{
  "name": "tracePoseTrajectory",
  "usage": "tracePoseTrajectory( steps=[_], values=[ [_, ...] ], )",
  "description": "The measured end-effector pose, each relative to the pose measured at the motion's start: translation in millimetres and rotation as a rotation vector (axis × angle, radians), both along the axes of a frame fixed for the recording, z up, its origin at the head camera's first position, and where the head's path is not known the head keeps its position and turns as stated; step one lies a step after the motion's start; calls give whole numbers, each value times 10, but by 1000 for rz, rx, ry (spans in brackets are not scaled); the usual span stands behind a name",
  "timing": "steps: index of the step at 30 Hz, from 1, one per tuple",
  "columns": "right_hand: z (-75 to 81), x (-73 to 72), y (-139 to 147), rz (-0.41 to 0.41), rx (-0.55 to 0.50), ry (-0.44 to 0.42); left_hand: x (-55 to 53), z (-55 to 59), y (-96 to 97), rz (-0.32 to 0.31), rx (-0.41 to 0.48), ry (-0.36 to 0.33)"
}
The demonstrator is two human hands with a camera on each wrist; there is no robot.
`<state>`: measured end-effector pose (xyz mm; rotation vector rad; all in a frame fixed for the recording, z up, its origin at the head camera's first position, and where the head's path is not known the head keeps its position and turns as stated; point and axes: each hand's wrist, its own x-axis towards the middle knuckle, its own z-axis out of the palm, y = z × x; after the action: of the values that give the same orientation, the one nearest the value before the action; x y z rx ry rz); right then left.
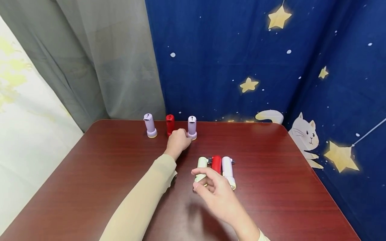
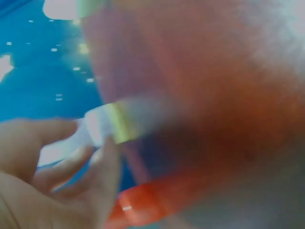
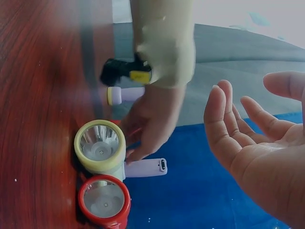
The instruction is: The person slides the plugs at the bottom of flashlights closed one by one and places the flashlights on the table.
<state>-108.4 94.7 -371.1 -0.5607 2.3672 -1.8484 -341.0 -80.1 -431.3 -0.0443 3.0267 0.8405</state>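
Note:
My left hand (image 1: 179, 141) reaches to the back of the table. Its thumb and fingers pinch at the wide head of a lavender flashlight (image 1: 192, 126), which stands upright on its lens end. Just left of it stands a red flashlight (image 1: 170, 124), partly covered by the hand. Blurred in the left wrist view, the fingers (image 2: 107, 164) overlap the lavender flashlight's white-and-yellow head (image 2: 102, 125). Palm half turned up, my right hand (image 1: 218, 194) hovers with relaxed, spread fingers and holds nothing. It partly hides a pale green flashlight (image 1: 202, 162) lying beyond it.
Another lavender flashlight (image 1: 150, 125) stands at the back left. A red flashlight (image 1: 216, 163) and a lavender one (image 1: 227, 169) lie beside the green one, lenses towards me, with prongs out. Curtains (image 1: 217, 67) hang behind the dark red table (image 1: 271, 187).

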Motion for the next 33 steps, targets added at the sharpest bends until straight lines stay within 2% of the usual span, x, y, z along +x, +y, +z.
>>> tracePoseTrajectory(
  steps=[3,5,6,8,11,17,26,30,33],
  values=[
    [12,1,7,-6,9,-6,115,153,69,-104,-18,-186],
    [15,9,4,-6,20,-18,220,239,134,-165,4,-317],
    [14,13,1,-1,26,-17,366,384,198,-185,6,-375],
    [10,20,-2,8,36,-16,478,440,266,-230,21,-457],
    [-3,25,-5,24,35,22,587,476,352,-275,23,-532],
    [-22,29,-8,27,25,50,629,425,428,-258,20,-509],
    [-9,41,-13,15,53,11,669,393,429,-315,0,-454],
    [-16,37,-13,29,44,40,708,393,406,-322,-20,-440],
    [-17,35,-9,30,43,59,743,414,388,-320,1,-432]
  ],
)
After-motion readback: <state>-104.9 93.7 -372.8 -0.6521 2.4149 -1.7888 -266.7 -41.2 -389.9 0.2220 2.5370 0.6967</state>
